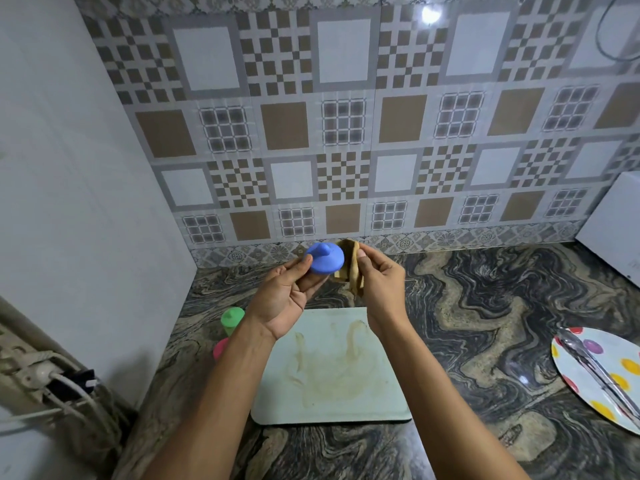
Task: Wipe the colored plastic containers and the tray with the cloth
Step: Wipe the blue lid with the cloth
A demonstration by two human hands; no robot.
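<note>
Forearms reach over the stained tray (346,393) on the worktop (485,306); the left hand (287,292) grips a blue container (325,261), the right hand (377,285) pinches the bunched cloth (348,268) beside it. Light, slick plastic, probably best held at the rim.

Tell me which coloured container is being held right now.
The blue container, gripped by the left hand above the tray; the green container and pink container sit on the counter.
</note>
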